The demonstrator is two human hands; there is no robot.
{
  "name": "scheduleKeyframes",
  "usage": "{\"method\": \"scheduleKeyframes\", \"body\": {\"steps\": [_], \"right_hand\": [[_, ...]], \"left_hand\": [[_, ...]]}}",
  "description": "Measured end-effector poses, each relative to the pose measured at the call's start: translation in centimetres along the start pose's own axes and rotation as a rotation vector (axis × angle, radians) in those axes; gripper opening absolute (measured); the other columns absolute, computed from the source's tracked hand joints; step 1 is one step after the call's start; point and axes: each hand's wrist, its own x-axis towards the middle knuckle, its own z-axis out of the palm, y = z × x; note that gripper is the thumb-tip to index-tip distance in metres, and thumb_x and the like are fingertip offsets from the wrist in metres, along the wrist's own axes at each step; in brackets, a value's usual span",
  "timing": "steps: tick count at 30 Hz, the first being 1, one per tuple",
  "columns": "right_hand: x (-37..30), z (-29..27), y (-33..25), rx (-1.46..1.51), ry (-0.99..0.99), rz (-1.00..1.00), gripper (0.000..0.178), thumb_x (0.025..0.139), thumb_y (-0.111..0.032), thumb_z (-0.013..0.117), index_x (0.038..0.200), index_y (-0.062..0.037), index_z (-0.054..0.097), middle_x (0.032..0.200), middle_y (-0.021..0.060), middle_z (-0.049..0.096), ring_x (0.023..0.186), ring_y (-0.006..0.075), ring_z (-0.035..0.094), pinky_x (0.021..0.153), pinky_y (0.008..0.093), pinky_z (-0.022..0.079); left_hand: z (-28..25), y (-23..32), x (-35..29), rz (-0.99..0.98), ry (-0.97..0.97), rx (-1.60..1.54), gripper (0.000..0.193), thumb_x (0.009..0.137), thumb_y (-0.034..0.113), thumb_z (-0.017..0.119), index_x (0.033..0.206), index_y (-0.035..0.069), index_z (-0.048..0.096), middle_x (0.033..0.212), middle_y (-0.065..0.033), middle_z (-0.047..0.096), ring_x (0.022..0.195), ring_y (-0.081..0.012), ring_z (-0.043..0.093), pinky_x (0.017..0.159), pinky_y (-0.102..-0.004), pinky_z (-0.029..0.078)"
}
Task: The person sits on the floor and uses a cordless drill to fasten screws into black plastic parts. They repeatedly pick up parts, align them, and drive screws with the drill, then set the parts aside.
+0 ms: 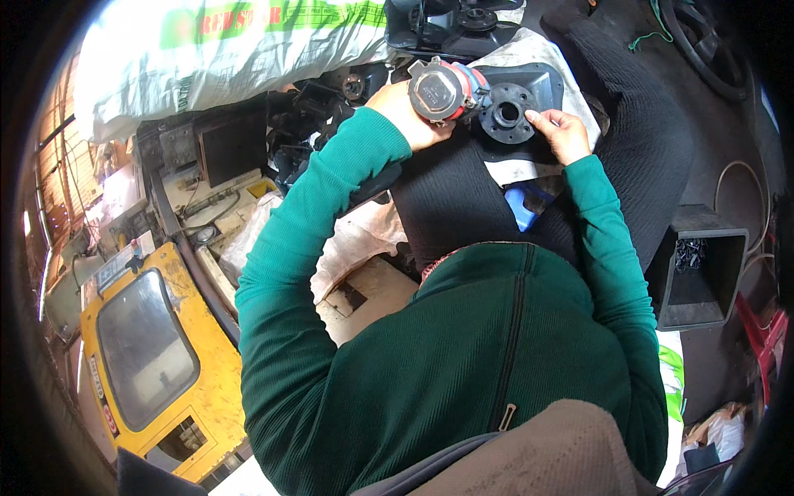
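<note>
My left hand (405, 120) is wrapped round a red and grey power tool (436, 91), whose rounded grey end faces up. The tool's far end reaches toward a black round flange (494, 126) with a hole in its middle and smaller holes around it. This flange sits on a black moulded plastic base (542, 87) over my lap. At the flange's right edge, the thumb and forefinger of my right hand (562, 134) are pinched together; whatever lies between the tips is too small to make out. White cloth (583, 124) lies under the base.
More black moulded parts (455, 25) stand beyond my lap, beside a large white and green sack (231, 58). To the right is a dark box (703, 302) with small screws inside. A yellow machine panel (211, 364) stands at the left.
</note>
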Motion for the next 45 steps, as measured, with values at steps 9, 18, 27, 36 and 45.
{"method": "scheduleKeyframes", "body": {"steps": [9, 18, 27, 36, 45], "right_hand": [[-0.9, -0.4, -1.4, -0.076, 0.013, -0.005, 0.037, 0.077, -0.036, 0.069, 0.071, -0.0002, 0.064, 0.059, 0.0012, 0.055, 0.057, 0.0086, 0.047, 0.056, 0.0263, 0.039], [-0.5, -0.2, -1.1, -0.019, 0.028, -0.015, 0.037, 0.077, -0.035, 0.07, 0.074, 0.0011, 0.065, 0.06, 0.0029, 0.056, 0.058, 0.0086, 0.048, 0.057, 0.027, 0.041], [-0.3, -0.6, -1.4, -0.106, 0.021, -0.014, 0.041, 0.076, -0.04, 0.069, 0.078, 0.0005, 0.067, 0.066, 0.0082, 0.062, 0.063, 0.013, 0.056, 0.063, 0.0288, 0.045], [-0.1, -0.8, -1.3, -0.177, -0.03, -0.012, 0.042, 0.074, -0.042, 0.069, 0.08, -0.0001, 0.068, 0.068, 0.0081, 0.064, 0.065, 0.0141, 0.058, 0.066, 0.0283, 0.045], [-2.8, -2.6, -0.8, 0.615, -0.061, 0.067, 0.04, 0.084, -0.029, 0.059, 0.111, 0.0012, 0.058, 0.079, 0.0059, 0.058, 0.069, 0.0124, 0.056, 0.057, 0.0226, 0.048]], "left_hand": [[1.2, -0.7, 0.3, 0.138, 0.127, 0.004, 0.04, 0.069, 0.033, 0.068, 0.101, 0.009, 0.062, 0.095, -0.0118, 0.065, 0.091, -0.0272, 0.062, 0.081, -0.0344, 0.05], [0.4, -0.5, 0.4, 0.113, 0.037, 0.099, 0.043, 0.068, 0.035, 0.069, 0.1, 0.009, 0.062, 0.095, -0.0124, 0.065, 0.088, -0.0286, 0.063, 0.079, -0.0355, 0.051], [0.4, -0.2, 0.3, 0.068, -0.011, 0.127, 0.05, 0.073, 0.036, 0.068, 0.111, 0.006, 0.055, 0.105, -0.0123, 0.062, 0.099, -0.0242, 0.06, 0.089, -0.0325, 0.047], [1.3, 0.8, -0.8, -0.067, 0.042, -0.094, 0.049, 0.071, 0.03, 0.074, 0.107, 0.003, 0.056, 0.079, -0.0078, 0.064, 0.066, -0.0158, 0.062, 0.062, -0.0286, 0.051], [5.6, 0.5, -11.0, 0.07, 0.441, -0.487, 0.061, 0.068, 0.023, 0.08, 0.116, 0.0, 0.049, 0.107, -0.0122, 0.06, 0.098, -0.0212, 0.059, 0.088, -0.0347, 0.047]]}}
